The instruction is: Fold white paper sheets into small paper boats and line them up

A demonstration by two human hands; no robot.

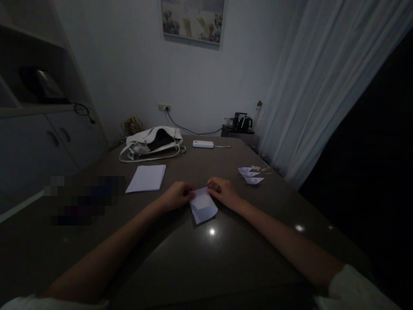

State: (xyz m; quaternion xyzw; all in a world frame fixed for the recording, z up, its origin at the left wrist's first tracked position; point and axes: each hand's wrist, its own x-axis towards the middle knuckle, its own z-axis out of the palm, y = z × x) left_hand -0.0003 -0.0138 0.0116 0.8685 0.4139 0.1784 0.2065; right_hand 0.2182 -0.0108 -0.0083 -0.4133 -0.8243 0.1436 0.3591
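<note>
Presently, the left hand [178,194] pinches a folded sheet [204,206] at its far left edge, and the right hand [225,193] curves narrowly at its far right corner, thumb and fingertips brought close together; whether these grip the paper or only touch it, I cannot tell. The folded sheet lies on the dark glossy table [193,262], to the right of the paper stack [146,178] and nearer the person, white, with a flap standing partly up and its faces bearing no legible print. Just beyond the paper stack sits a white handbag [155,141], its mouth gaping, any label too dim to read. Beyond and right of the stack is a white oblong device [203,144] with a short strap; the dark mark at its left end is too small to decipher. Well to the right of the stack are small folded paper shapes [250,174], with pale scraps [258,168] just beyond them. Left of the stack, a pixelated patch [84,200] hides whatever is there, lettering included.
</note>
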